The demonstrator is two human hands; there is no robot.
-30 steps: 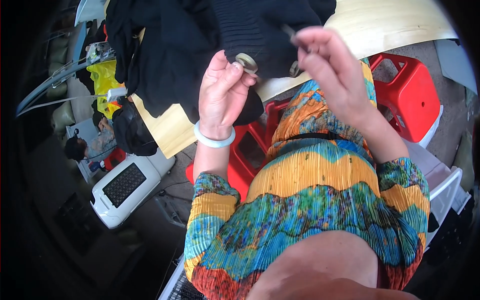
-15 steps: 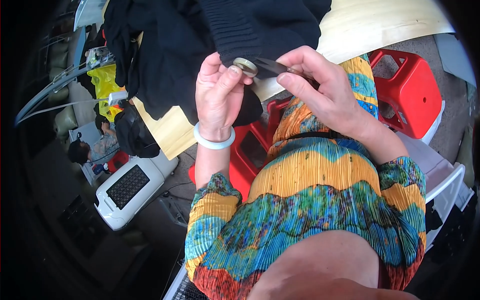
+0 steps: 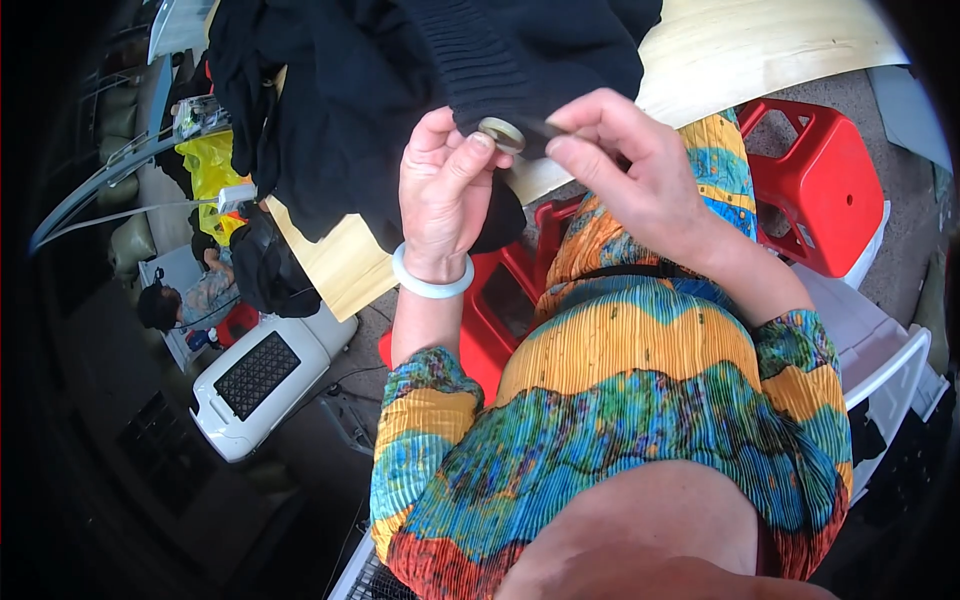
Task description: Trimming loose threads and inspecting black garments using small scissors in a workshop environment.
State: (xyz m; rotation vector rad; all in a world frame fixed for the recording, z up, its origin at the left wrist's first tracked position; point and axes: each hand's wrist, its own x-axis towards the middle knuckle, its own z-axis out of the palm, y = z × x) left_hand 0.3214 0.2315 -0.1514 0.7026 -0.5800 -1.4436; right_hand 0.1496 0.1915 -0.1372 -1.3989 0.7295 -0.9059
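Observation:
Between the thumb and fingers of my left hand [image 3: 447, 190] is a large round olive-beige button [image 3: 502, 135], tilted on edge. It sits against the ribbed part of a black knit garment [image 3: 340, 120], which spreads over the far side. My right hand [image 3: 640, 180] pinches small scissors [image 3: 545, 134], their dark blades smeared by motion and pointing left, close to the button's right side. Fingers hide most of the scissors' handle. Whether the blades touch the button or a thread cannot be made out.
A pale wooden board [image 3: 780, 50] lies under the garment. Red plastic stools [image 3: 830, 190] stand at the right and below my hands. At the left are a yellow plastic bag [image 3: 207, 170], a white machine casing [image 3: 245, 385] and another person [image 3: 200, 300] farther off.
My left hand and the button have shifted slightly right. The scissors' blades, sharp before, are now blurred by movement; my right hand stays close by.

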